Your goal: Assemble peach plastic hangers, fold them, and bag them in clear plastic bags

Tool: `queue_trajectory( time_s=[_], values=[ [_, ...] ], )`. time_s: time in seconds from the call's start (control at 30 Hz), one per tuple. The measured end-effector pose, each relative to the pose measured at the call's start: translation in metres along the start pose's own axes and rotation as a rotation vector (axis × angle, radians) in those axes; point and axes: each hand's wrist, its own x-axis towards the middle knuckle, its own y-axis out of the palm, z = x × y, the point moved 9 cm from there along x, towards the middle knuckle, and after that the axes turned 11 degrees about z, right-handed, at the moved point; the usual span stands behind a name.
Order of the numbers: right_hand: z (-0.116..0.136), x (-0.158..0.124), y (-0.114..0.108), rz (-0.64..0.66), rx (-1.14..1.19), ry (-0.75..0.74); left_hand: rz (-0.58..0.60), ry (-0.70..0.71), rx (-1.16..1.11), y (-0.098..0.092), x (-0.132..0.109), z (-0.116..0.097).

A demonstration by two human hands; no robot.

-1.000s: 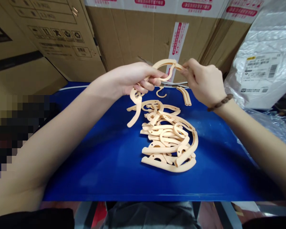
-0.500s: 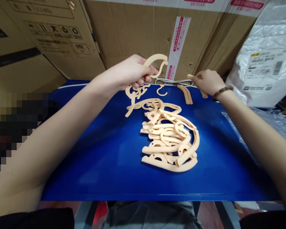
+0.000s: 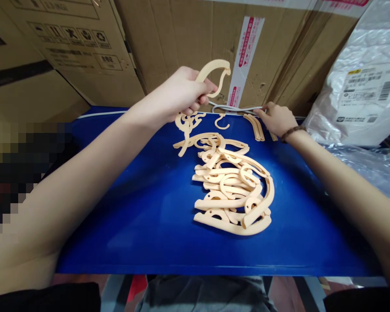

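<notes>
My left hand [image 3: 190, 93] is raised above the back of the blue table, closed around a cream plastic folding hanger [image 3: 216, 67] with a curved arm. Below that hand lie several linked cream hanger parts [image 3: 185, 125]. At the back right, my right hand [image 3: 277, 118] is low over the table, its fingers bent over a cream hanger arm [image 3: 273, 136]; its fingertips are partly hidden. Just left of it rests a pair of curved hanger arms [image 3: 255, 128]. A loose hanger hook [image 3: 222, 122] lies between the hands. Nearer to me is a heap of folded hangers [image 3: 232, 201].
Cardboard boxes [image 3: 182, 39] stand behind the blue table [image 3: 133, 234]. A white cable [image 3: 100, 114] runs along its back edge. At the right are a white wrapped parcel [image 3: 351, 117] and clear plastic wrap [image 3: 370, 167].
My right hand has come down slightly toward the table with the hanger arm, whose upper end is now covered. My left hand still holds its hanger, slightly higher in view.
</notes>
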Motion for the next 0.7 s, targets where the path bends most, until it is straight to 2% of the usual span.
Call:
queue_trajectory(
  time_s=[0.2, 0.5, 0.7],
  values=[
    [0.007, 0.001, -0.003, 0.037, 0.029, -0.059, -0.030, -0.027, -0.028, -0.003, 0.004, 0.004],
    [-0.004, 0.004, -0.004, 0.070, 0.026, -0.064, 0.027, -0.005, -0.024, 0.001, -0.001, -0.001],
    [0.010, 0.002, -0.001, 0.097, -0.027, -0.116, 0.037, -0.013, -0.079, 0.001, -0.004, -0.002]
  ],
)
